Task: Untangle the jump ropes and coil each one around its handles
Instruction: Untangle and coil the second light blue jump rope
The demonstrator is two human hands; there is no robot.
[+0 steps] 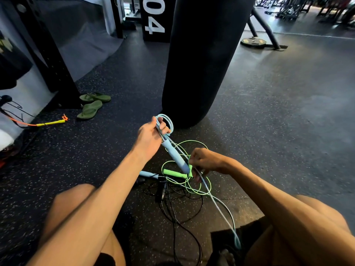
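Off by the left edge of the speckled rubber floor [115,89] lay a yellow-handled rope [51,122] with an orange cord, and just right of it a pair of green flip-flops [92,105] sat at the foot of a black rack post [51,60]. Nearer the middle, the person sat on the floor with bare knees apart and both arms stretched forward. Their left hand [151,137] was raised above the tangle, its fingers wrapped round the upper end of a blue handle [173,156] along with a few loops of the pale blue rope [221,210], which stuck out above the fist; the handle slanted down to the right. Under it on the floor lay a second blue handle [148,174], a green handle [173,172] and the loose rings of a green rope [192,141], all heaped over a black rope [173,217] that trailed back between the legs. A big black punching bag [201,54] hung just beyond the pile. The right hand [206,162] was at the low end of the slanted handle, fingers curled and pinching the pale blue rope, which ran on toward the right thigh. Far back toward the right edge of the floor a weight plate [253,42] lay flat.
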